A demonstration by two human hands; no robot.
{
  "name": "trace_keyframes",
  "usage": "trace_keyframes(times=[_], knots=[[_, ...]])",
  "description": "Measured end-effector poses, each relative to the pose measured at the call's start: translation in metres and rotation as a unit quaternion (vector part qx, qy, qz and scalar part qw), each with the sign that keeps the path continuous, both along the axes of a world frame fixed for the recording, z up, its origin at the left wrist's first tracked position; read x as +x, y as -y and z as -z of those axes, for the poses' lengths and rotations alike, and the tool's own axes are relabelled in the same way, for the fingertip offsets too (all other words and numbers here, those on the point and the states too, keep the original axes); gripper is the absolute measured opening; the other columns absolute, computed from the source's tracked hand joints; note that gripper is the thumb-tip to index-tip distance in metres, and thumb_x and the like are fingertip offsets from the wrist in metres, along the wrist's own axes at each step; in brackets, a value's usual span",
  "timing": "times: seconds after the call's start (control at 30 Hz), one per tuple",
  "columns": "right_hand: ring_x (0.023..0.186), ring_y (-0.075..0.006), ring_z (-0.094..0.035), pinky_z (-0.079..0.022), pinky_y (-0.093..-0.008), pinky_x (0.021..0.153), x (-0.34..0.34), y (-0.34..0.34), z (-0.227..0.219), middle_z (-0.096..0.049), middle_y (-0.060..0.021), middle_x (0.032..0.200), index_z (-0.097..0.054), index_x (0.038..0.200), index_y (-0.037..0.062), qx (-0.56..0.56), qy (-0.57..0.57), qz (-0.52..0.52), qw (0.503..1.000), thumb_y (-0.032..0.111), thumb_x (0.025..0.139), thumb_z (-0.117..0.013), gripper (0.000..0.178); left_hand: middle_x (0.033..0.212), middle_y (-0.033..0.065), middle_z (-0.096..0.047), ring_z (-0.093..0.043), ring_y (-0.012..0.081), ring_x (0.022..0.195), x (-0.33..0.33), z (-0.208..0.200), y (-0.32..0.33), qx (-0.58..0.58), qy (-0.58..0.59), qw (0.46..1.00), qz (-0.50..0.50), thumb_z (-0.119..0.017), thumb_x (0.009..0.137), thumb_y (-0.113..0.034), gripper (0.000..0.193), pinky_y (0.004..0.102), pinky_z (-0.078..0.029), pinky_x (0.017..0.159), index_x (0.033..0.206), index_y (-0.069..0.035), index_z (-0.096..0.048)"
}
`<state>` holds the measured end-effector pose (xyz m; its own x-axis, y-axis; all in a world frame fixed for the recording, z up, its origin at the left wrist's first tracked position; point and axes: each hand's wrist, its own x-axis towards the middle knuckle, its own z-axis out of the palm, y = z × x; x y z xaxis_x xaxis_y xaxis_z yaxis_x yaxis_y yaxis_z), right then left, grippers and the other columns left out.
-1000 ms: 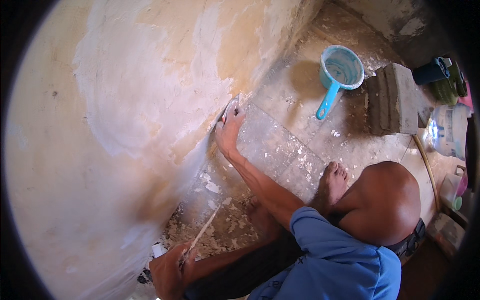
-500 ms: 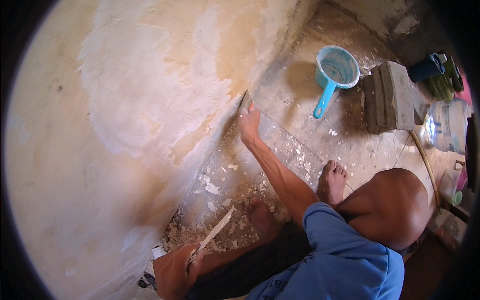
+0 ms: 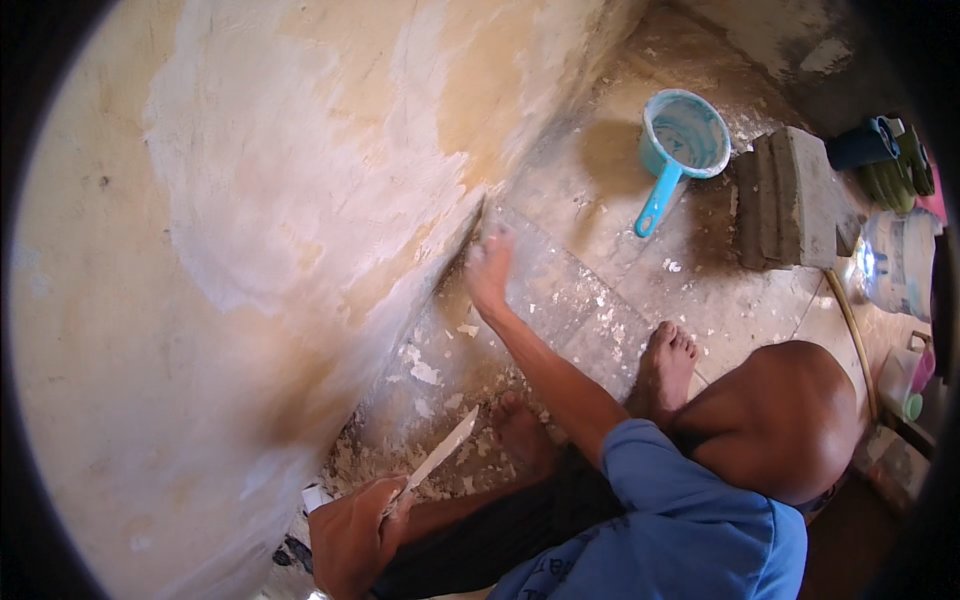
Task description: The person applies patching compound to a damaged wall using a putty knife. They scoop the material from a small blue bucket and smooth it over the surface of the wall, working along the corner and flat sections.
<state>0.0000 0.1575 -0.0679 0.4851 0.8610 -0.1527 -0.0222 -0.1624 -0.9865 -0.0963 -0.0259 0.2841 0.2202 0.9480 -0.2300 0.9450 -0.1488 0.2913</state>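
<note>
At the foot of the wall, my right hand (image 3: 490, 268) is closed around a putty knife (image 3: 487, 212), both smeared by motion. The blade is at the wall's lower edge, where it meets the floor. Patches of white putty spread over the yellowish wall (image 3: 110, 330). At the lower left, my left hand (image 3: 358, 535) grips a flat, long scraper (image 3: 443, 455) coated in white, its tip angled up to the right. A pale end, perhaps its handle, sticks out past that hand near the wall.
A light-blue dipper (image 3: 658, 200) smeared with white inside rests on the tiled floor, beside stacked grey blocks (image 3: 790, 200). Flakes (image 3: 424, 372) litter the floor around my bare feet. A clear plastic bottle (image 3: 897, 262), a hose (image 3: 850, 330) and other containers stand at the right.
My right hand has shifted slightly down and left along the wall's base, with the putty knife now blurred. My left hand and its scraper have barely moved.
</note>
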Motion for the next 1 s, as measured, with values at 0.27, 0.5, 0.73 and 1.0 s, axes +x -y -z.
trace_keyframes(times=[0.27,0.5,0.73,1.0], knots=[[0.103,-0.0245,-0.049,-0.045,-0.0361,0.083,-0.057,0.066,-0.017,-0.043,-0.0227,0.125,-0.043,0.133,-0.0058,0.044,0.069,-0.112,0.99,-0.005,0.083,-0.051,0.051,0.088,0.0112,-0.072,-0.07,0.028,0.075,0.018,-0.002,-0.016,-0.051,-0.002,0.998,0.037,-0.077,0.077,-0.01,0.022,0.0348,-0.053,0.067,0.096,-0.006,-0.066],[0.081,-0.0203,-0.057,-0.044,-0.0361,0.065,0.0,-0.001,0.021,-0.055,-0.0164,0.08,-0.05,0.099,-0.0054,-0.11,-0.083,-0.028,0.99,0.007,0.091,-0.047,0.015,0.088,0.0136,-0.072,-0.07,0.0297,0.076,0.023,-0.017,-0.006,-0.025,-0.035,0.999,0.012,-0.074,0.08,-0.01,0.02,0.0359,-0.054,0.067,0.097,-0.005,-0.066],[0.066,-0.0162,-0.051,-0.042,-0.0322,0.055,-0.016,0.027,-0.015,-0.053,-0.0071,0.071,-0.057,0.085,-0.0031,0.033,-0.086,0.004,0.996,0.01,0.088,-0.05,0.015,0.089,0.0133,-0.071,-0.07,0.0293,0.076,0.009,0.0,-0.011,-0.043,0.01,0.998,0.051,-0.074,0.079,-0.009,0.024,0.0351,-0.055,0.066,0.1,-0.004,-0.065],[0.063,-0.0184,-0.059,-0.047,-0.0311,0.054,0.031,0.008,0.014,-0.062,-0.0081,0.079,-0.062,0.089,-0.0055,-0.079,-0.356,0.062,0.929,0.006,0.084,-0.054,0.015,0.09,0.0126,-0.071,-0.07,0.029,0.076,0.009,-0.001,-0.018,-0.048,0.002,0.997,0.065,-0.075,0.077,-0.006,0.027,0.0356,-0.056,0.065,0.102,-0.005,-0.063]])
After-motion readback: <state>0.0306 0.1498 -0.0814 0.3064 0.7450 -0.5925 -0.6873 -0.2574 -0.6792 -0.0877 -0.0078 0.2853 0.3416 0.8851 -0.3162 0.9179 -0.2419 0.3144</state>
